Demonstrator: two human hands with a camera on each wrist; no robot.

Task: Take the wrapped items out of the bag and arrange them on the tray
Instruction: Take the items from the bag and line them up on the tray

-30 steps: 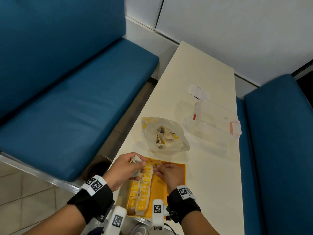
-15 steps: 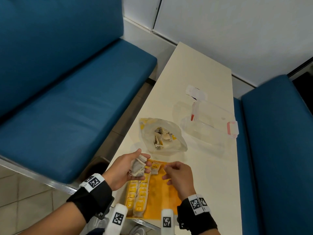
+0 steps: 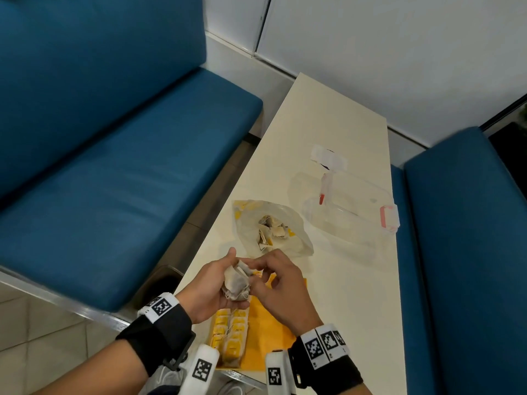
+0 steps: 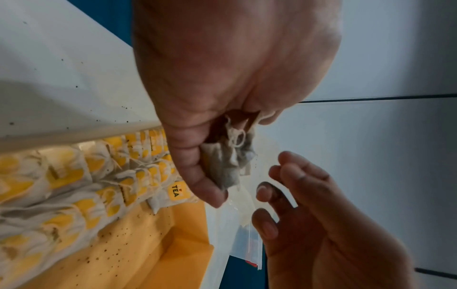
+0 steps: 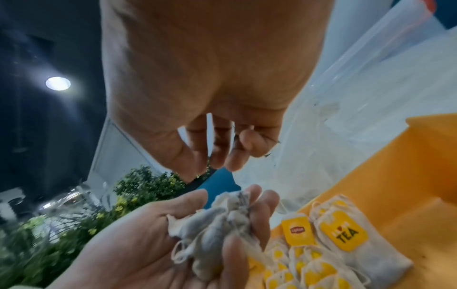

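Above the yellow tray, the left hand clutches a bunch of tea bags; the right hand hovers beside them, fingers loosely curled, holding nothing. Beyond the tray on the counter lie the plastic bag and a clear box.

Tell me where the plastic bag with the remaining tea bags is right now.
In the head view the plastic bag lies on the table, just beyond both hands, left of the clear container.

Grey-white tea bags with yellow tags lie in an orange tray between blue benches.
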